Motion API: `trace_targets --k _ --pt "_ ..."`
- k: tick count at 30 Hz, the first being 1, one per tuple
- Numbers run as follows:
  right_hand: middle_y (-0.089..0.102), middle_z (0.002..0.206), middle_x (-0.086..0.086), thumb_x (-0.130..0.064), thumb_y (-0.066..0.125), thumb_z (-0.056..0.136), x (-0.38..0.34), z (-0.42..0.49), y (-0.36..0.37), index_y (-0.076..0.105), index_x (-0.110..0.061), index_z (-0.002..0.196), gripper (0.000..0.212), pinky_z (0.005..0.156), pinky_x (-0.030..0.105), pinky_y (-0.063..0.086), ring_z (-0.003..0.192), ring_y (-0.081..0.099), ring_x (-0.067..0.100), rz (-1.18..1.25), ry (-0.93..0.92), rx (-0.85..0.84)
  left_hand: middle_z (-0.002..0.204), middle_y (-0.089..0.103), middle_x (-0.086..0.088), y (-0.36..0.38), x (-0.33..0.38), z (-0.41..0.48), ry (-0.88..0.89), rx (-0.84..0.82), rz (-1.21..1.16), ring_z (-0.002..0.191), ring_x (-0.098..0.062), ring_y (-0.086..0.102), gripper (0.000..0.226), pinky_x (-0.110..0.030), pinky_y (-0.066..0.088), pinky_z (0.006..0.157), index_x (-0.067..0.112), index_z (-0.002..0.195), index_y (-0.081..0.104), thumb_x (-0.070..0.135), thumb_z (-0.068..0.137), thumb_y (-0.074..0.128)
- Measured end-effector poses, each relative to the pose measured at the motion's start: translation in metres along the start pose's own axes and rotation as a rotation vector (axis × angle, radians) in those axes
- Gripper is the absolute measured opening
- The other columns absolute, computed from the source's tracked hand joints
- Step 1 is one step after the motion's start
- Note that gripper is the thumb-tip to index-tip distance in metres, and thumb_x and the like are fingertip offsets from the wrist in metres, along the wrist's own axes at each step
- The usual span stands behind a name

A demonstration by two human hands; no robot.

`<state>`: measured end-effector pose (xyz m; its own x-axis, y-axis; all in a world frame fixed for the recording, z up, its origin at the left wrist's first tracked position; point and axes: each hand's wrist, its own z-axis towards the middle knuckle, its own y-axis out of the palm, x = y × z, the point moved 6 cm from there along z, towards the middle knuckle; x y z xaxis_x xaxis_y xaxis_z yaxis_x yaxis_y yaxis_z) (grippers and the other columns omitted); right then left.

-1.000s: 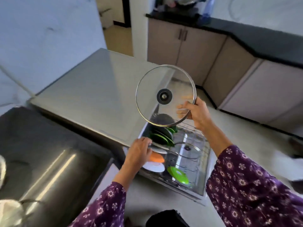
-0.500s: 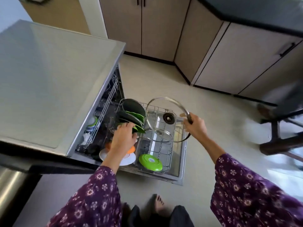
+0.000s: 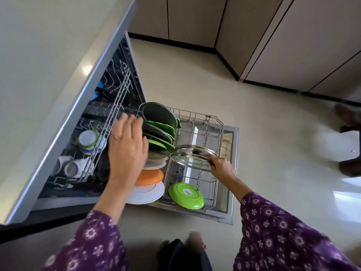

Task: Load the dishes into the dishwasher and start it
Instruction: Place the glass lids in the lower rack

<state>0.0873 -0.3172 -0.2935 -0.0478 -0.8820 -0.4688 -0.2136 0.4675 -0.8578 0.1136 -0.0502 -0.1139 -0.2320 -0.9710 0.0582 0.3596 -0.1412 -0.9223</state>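
The dishwasher stands open with its lower wire rack pulled out over the lowered door. A row of plates stands on edge in the rack: dark grey plates, green ones, an orange one and a white one. A green bowl lies upturned at the rack's near side. My right hand grips the rim of a glass pot lid, held nearly flat just above the rack. My left hand hovers, fingers spread, over the plates with nothing in it.
The upper rack inside the machine holds white cups and a green-rimmed bowl. A steel countertop overhangs on the left. Beige cabinets line the far wall. A dark stool stands at the right. My foot rests on the floor.
The glass lid has come down from chest height to just above the lower rack and tilted flat. My left hand has lifted off the plates and spread its fingers. The view has tipped downward.
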Motion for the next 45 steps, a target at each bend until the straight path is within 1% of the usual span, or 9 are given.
trace_targets --k 3,5,11,14,17,31,34,40,45 --pt "0.069 0.076 0.010 -0.004 0.049 0.094 0.009 0.006 0.020 0.059 -0.018 0.126 0.037 0.059 0.031 0.056 0.058 0.065 0.022 0.014 -0.005 0.007 0.138 0.046 -0.016 -0.038 -0.025 0.029 -0.072 0.182 0.159 0.135 -0.031 0.033 0.040 -0.043 0.014 0.118 0.003 0.133 0.044 0.018 0.096 0.046" --pt "0.068 0.073 0.010 -0.002 0.048 0.094 0.012 0.009 0.029 0.059 -0.017 0.126 0.037 0.055 0.036 0.057 0.054 0.063 0.022 0.006 -0.007 0.016 0.141 0.042 -0.016 -0.045 -0.045 0.044 -0.148 0.151 0.227 0.136 -0.031 0.030 0.045 -0.043 0.011 0.118 0.005 0.135 0.038 0.019 0.094 0.046" --pt "0.067 0.071 0.010 0.003 0.051 0.089 0.022 0.019 0.051 0.059 -0.016 0.127 0.043 0.051 0.023 0.046 0.050 0.053 0.016 0.006 0.026 0.026 0.144 0.040 -0.018 -0.039 -0.072 0.054 -0.214 0.091 0.247 0.134 -0.033 0.035 0.054 -0.043 0.027 0.113 0.001 0.138 0.034 0.019 0.090 0.051" --pt "0.068 0.070 0.012 0.003 0.053 0.087 0.025 0.026 0.063 0.059 -0.018 0.126 0.046 0.055 0.037 0.056 0.055 0.063 0.026 0.011 0.028 0.025 0.145 0.040 -0.017 -0.035 -0.072 0.051 -0.210 0.139 0.266 0.135 -0.030 0.036 0.052 -0.039 0.025 0.113 0.000 0.139 0.034 0.017 0.092 0.045" --pt "0.067 0.069 0.011 0.002 0.052 0.086 0.022 0.033 0.075 0.058 -0.022 0.128 0.049 0.057 0.042 0.057 0.057 0.065 0.028 0.001 0.016 0.009 0.144 0.041 -0.017 -0.030 -0.073 0.050 -0.200 0.187 0.312 0.134 -0.030 0.038 0.049 -0.038 0.024 0.113 0.000 0.139 0.036 0.015 0.093 0.042" --pt "0.066 0.066 0.014 0.003 0.056 0.088 0.024 0.052 0.092 0.059 -0.009 0.125 0.040 0.053 0.039 0.056 0.048 0.053 0.018 0.056 -0.045 0.024 0.135 0.054 -0.011 -0.016 -0.074 0.049 -0.072 0.418 0.586 0.124 -0.023 0.052 0.041 -0.035 0.037 0.106 0.005 0.132 0.048 0.016 0.092 0.049" --pt "0.064 0.063 0.014 0.004 0.058 0.085 0.027 0.047 0.086 0.061 -0.010 0.123 0.040 0.053 0.032 0.052 0.049 0.056 0.021 0.034 -0.073 0.044 0.134 0.056 -0.010 -0.015 -0.072 0.050 -0.045 0.450 0.612 0.123 -0.022 0.054 0.041 -0.034 0.039 0.105 0.006 0.130 0.051 0.016 0.090 0.052" --pt "0.066 0.066 0.006 0.010 0.065 0.074 0.043 0.020 0.073 0.065 -0.010 0.113 0.044 0.049 0.034 0.055 0.052 0.062 0.023 -0.061 -0.257 0.109 0.133 0.057 -0.009 -0.014 -0.069 0.050 -0.021 0.481 0.643 0.122 -0.021 0.054 0.040 -0.034 0.040 0.104 0.006 0.129 0.052 0.017 0.090 0.051" --pt "0.066 0.067 0.006 0.012 0.065 0.074 0.044 0.017 0.076 0.066 -0.009 0.114 0.045 0.051 0.033 0.054 0.053 0.062 0.024 -0.039 -0.203 0.111 0.132 0.057 -0.009 -0.014 -0.068 0.050 -0.021 0.498 0.638 0.121 -0.022 0.055 0.040 -0.034 0.041 0.104 0.006 0.128 0.053 0.017 0.089 0.053"
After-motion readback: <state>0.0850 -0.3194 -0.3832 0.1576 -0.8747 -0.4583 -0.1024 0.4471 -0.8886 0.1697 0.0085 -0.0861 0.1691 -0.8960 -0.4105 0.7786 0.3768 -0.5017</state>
